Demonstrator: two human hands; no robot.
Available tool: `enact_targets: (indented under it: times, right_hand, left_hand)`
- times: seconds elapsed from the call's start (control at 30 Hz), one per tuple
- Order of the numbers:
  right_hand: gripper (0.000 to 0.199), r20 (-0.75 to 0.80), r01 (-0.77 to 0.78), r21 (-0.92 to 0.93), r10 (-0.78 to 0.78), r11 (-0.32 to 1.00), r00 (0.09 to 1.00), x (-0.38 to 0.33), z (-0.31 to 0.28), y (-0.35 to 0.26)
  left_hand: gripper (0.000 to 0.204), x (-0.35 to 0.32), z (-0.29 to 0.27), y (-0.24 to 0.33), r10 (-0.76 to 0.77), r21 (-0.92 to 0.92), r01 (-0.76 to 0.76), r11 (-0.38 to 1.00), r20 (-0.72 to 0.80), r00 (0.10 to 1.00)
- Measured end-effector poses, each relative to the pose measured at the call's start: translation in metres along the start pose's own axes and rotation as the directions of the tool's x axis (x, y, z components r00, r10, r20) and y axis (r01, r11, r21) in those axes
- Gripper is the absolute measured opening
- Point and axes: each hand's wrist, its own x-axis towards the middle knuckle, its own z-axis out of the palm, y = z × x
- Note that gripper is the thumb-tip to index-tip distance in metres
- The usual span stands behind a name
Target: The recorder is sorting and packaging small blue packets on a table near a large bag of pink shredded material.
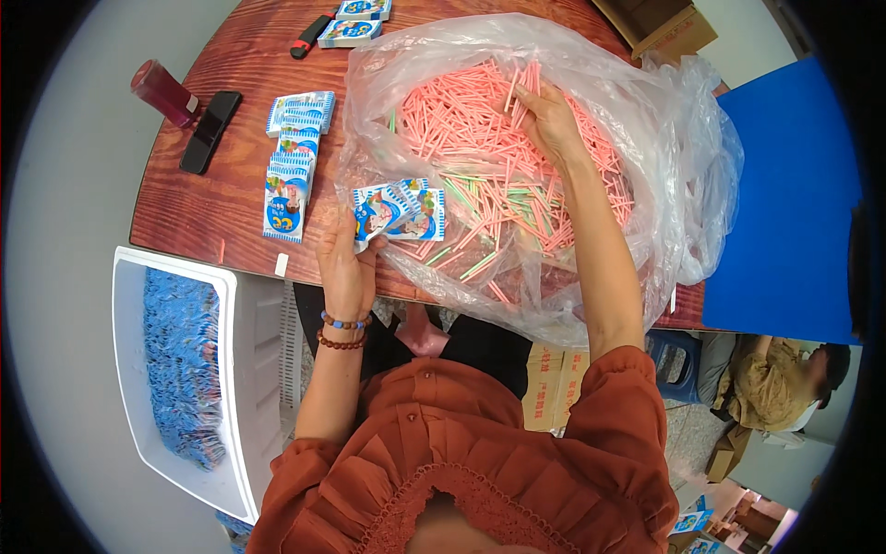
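Note:
A big clear plastic bag (688, 175) lies open on the wooden table (208, 208), full of thin pink and green straws (461, 138). My right hand (546, 118) reaches inside the bag and pinches a few pink straws (526, 81) that stick upward. My left hand (346, 258) holds a fanned bunch of small blue and white packets (399, 210) at the bag's near left edge. Beaded bracelets circle my left wrist.
More blue packets (293, 166) lie in a row on the table, with others (355, 23) at the far edge. A black phone (210, 131), a red bottle (161, 92) and a red-black tool (309, 37) sit left. A white bin (249, 388) holds blue packets. A blue board (784, 203) lies right.

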Motion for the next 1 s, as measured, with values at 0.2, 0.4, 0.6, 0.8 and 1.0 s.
enact_targets:
  times: [0.2,0.4,0.6,0.8,1.0]
  right_hand:
    - [0.024,-0.200,0.013,-0.226,-0.059,0.974,0.978,-0.017,0.017,0.010]
    - [0.017,-0.144,0.310,-0.373,-0.384,0.875,0.912,-0.025,0.016,0.015]
    - [0.010,-0.163,0.351,0.434,-0.311,0.830,0.936,-0.063,0.053,-0.005]
    - [0.013,-0.151,0.406,0.510,-0.386,0.758,0.910,-0.107,0.125,-0.017]
    - [0.016,-0.142,0.583,0.139,-0.567,0.800,0.811,-0.110,0.148,-0.013]
  left_hand:
    - [0.023,-0.005,0.007,0.000,-0.006,-0.005,0.006,1.000,-0.015,1.000]
    - [0.022,0.000,0.006,-0.007,-0.012,-0.020,0.013,1.000,0.065,0.998]
    - [0.024,0.010,0.015,-0.016,-0.009,-0.094,0.024,0.995,0.156,0.988]
    - [0.027,0.007,0.030,-0.023,-0.003,-0.138,0.025,0.990,0.155,0.988]
    - [0.028,-0.002,0.036,-0.018,0.013,-0.070,-0.003,0.998,0.143,0.990]
